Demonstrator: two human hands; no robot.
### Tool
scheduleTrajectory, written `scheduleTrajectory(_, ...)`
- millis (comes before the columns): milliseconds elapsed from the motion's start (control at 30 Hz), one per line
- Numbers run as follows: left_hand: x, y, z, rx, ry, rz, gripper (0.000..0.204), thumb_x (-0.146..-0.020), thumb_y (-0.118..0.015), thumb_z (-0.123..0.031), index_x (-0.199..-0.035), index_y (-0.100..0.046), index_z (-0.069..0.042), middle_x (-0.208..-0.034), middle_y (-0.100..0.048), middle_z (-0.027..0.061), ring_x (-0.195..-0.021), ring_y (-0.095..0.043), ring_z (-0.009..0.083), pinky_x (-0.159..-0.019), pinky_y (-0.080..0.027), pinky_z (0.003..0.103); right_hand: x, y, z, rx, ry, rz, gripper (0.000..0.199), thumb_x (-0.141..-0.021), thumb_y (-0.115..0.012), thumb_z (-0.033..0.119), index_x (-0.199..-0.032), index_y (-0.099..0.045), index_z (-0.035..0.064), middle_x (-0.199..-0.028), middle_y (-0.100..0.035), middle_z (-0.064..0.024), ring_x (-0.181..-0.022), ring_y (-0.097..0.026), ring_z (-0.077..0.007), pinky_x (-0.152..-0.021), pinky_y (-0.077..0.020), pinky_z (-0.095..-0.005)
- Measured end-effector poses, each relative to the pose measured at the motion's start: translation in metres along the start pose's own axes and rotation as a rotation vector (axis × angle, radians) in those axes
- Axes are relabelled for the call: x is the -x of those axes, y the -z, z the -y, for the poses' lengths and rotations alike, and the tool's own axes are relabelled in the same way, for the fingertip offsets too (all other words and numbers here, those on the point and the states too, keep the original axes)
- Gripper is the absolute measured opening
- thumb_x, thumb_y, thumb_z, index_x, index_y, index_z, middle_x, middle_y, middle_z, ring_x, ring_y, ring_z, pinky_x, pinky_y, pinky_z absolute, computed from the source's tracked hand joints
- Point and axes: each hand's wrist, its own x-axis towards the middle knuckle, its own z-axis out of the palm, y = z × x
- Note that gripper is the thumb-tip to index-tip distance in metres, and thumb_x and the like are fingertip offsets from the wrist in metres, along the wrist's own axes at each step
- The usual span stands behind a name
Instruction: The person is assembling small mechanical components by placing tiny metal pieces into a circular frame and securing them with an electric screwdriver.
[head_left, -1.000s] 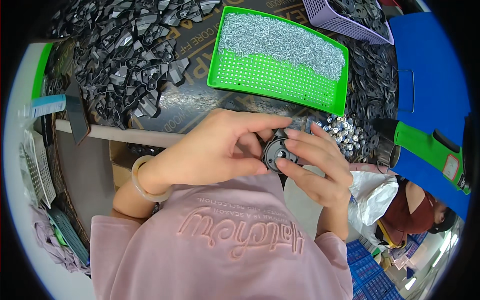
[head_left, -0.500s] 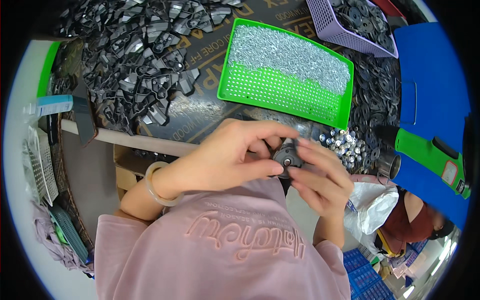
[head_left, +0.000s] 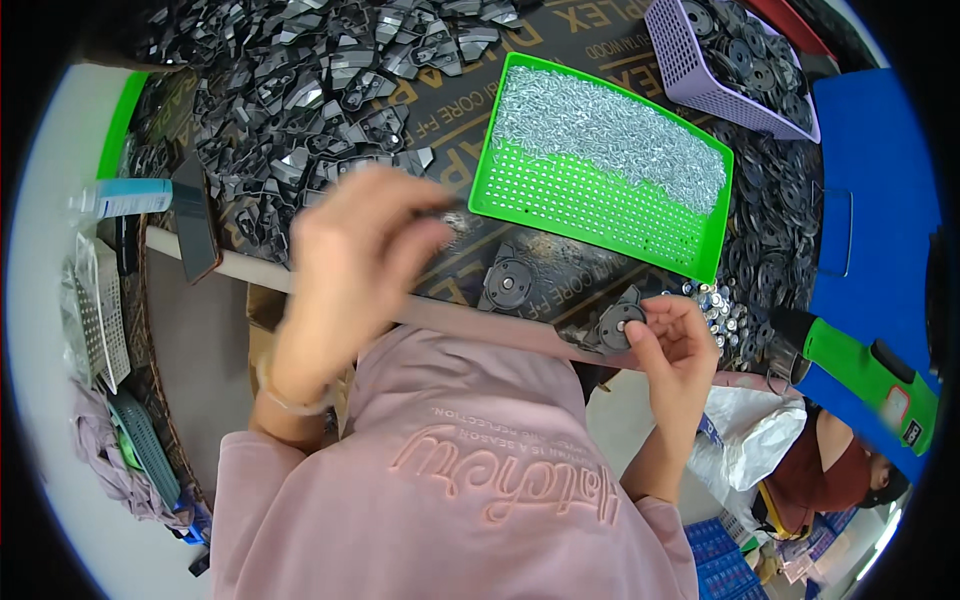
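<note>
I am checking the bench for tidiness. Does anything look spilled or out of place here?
Yes. A small heap of shiny metal pieces lies loose on the table beside the green tray, outside it, near the right hand, which holds a dark round part. In the tray, the metal pieces are piled toward the far end.

Packaging and labels in view

A white plastic bag [head_left: 748, 445] lies lower right; a small white-and-red label [head_left: 893, 408] sits on the green tool [head_left: 868, 368] at right.

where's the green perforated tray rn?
Head view, upper right of centre: the green perforated tray lies on the dark worktable, half filled with small silvery parts, just below-left of the lilac basket and above the right hand.
</note>
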Motion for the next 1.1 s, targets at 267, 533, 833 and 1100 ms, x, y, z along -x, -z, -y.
scheduleTrajectory(267, -0.005, 0.026, 0.045, -0.569, 0.017, -0.024, 0.033, -0.073, -0.081, -0.013, -0.104, -0.07, -0.007, -0.1, -0.059, 0.011, -0.096, -0.057, 0.032, -0.081, -0.048, 0.041, -0.01, -0.025, -0.008, 0.281, 0.044, 0.072, 0.019, -0.082, -0.078, 0.005, -0.096, -0.068, -0.0011, -0.076, -0.066, -0.0036, -0.061, -0.056, -0.0053, -0.053, -0.0431, -0.0211)
scheduleTrajectory(533, -0.005, 0.023, 0.051, -0.504, 0.082, -0.101, 0.034, -0.065, -0.085, -0.006, -0.091, -0.064, -0.004, -0.084, -0.063, 0.0081, -0.077, -0.057, 0.0291, -0.07, -0.047, 0.038, -0.024, -0.062, -0.006, 0.392, 0.391, 0.05, 0.016, -0.082, -0.076, 0.009, -0.094, -0.067, 0.0035, -0.082, -0.064, -0.0061, -0.053, -0.052, -0.0135, -0.05, -0.0416, -0.0282)
scheduleTrajectory(833, -0.006, 0.025, 0.052, 0.052, 0.247, -0.127, 0.039, -0.078, -0.078, 0.005, -0.113, -0.066, -0.005, -0.093, -0.063, -0.0032, -0.072, -0.049, 0.0035, -0.064, -0.04, 0.015, -0.008, -0.016, -0.01, 0.53, 0.378, -0.187, 0.011, -0.084, -0.072, 0.003, -0.095, -0.069, 0.0043, -0.089, -0.066, -0.0118, -0.077, -0.067, -0.03, -0.065, -0.0534, -0.0371)
scheduleTrajectory(1100, -0.007, -0.008, 0.003, 0.712, 0.243, 0.199, 0.039, -0.081, -0.072, 0.01, -0.116, -0.059, 0.002, -0.108, -0.067, 0.0073, -0.098, -0.062, 0.0119, -0.088, -0.049, 0.025, -0.014, 0.029, -0.018, 0.86, 0.424, -0.339, 0.012, -0.079, -0.075, 0.007, -0.09, -0.071, 0.0066, -0.087, -0.062, -0.0063, -0.078, -0.063, -0.0271, -0.067, -0.0492, -0.0373)
